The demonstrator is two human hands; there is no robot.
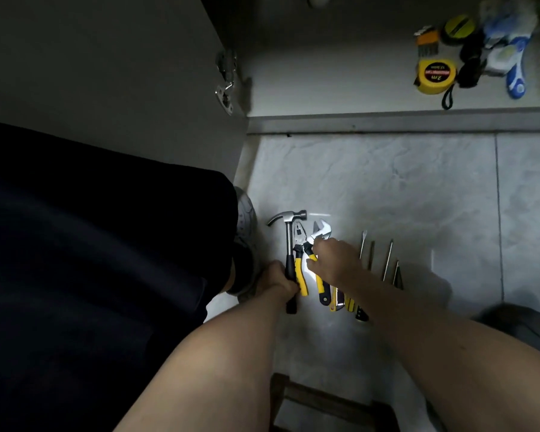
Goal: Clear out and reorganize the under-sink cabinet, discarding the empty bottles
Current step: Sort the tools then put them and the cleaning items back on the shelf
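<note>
Nearest the camera: a dark wooden stool (325, 403) at the bottom edge, both bare forearms reaching out over it to the pale tiled floor (418, 188).

Left hand (279, 280) — grip clenched round the black handle of the hammer (290, 244), which lies on the floor with its steel head pointing away. Right hand (332, 258) — fingers curled over the yellow-and-black pliers (303, 260) and the wrench (321, 232) just beside the hammer; whether it is grasping one of them or only resting on them cannot be told.

Right of that hand, a row of screwdrivers (387, 260) lies side by side, shafts pointing toward the cabinet, handles partly hidden under the forearm.

Left: a dark trouser leg and a grey shoe (247, 226), next to the hammer.

Farther: the cabinet (325, 88) stands open, hinge (226, 76) on its left wall. On its floor at the right sits a yellow tape measure (435, 76) marked "2m", beside other small items — too blurred to name. No bottle can be made out.
</note>
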